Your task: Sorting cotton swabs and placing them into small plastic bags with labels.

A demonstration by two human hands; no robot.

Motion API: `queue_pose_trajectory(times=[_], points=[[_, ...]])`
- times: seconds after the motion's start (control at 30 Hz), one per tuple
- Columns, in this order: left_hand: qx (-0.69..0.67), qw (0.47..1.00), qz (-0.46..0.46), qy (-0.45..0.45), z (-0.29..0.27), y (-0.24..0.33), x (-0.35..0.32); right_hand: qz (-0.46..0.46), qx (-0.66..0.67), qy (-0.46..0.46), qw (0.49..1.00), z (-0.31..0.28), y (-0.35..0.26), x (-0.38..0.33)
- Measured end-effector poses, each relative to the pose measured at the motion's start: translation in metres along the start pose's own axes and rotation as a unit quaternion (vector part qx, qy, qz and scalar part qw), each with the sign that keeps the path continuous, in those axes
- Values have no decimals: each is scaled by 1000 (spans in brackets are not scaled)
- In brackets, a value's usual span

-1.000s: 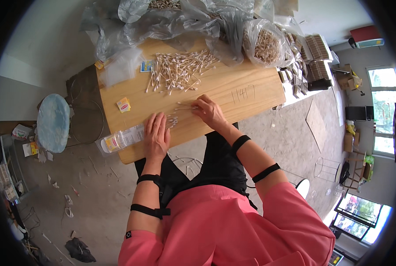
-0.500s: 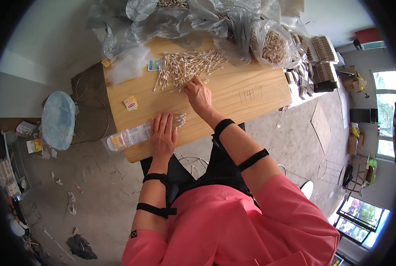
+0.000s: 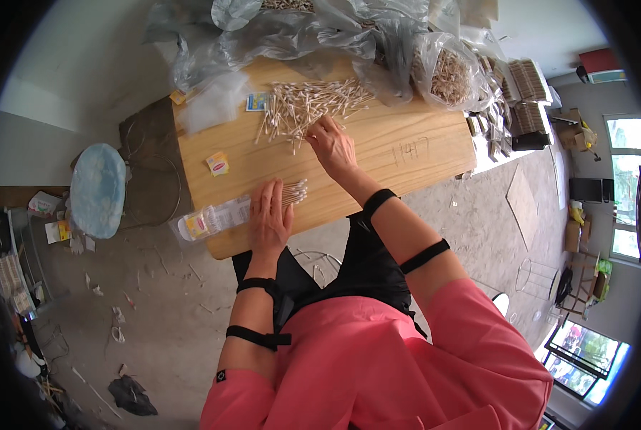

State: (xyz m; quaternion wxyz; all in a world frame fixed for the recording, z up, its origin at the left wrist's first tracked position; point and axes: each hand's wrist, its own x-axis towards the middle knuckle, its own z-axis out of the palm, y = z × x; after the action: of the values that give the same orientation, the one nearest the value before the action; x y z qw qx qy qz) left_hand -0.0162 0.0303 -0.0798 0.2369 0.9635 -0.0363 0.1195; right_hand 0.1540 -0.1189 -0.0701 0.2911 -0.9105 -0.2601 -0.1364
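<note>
Head view: cotton swabs [image 3: 310,107] pale, loose heap; right hand [image 3: 333,147] grip pinching there; left hand [image 3: 269,218] flat on aligned bundle [image 3: 294,192].

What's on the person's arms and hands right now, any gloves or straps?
No gloves: both the left hand and right hand are bare. Each forearm carries two black bands, one at the wrist and one higher up. Short pink sleeves end above the elbows.

The right hand [image 3: 333,147] is away from the near part of the pale wooden table [image 3: 421,154], where it lay a second ago beside the left hand, and now reaches out to the loose heap of white-tipped wooden cotton swabs [image 3: 307,106], its fingers [image 3: 319,129] touching the heap's near edge, the forearm stretched out.
</note>
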Motion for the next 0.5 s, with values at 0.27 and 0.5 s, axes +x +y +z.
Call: queue_pose_trajectory(times=[0.27, 0.5], points=[[-126, 988, -40, 77, -4, 2, 2, -56, 88, -146, 984, -1, -32, -43], [-178, 983, -46, 5, -7, -7, 2, 84, 169, -4, 982, -8, -28, -73]])
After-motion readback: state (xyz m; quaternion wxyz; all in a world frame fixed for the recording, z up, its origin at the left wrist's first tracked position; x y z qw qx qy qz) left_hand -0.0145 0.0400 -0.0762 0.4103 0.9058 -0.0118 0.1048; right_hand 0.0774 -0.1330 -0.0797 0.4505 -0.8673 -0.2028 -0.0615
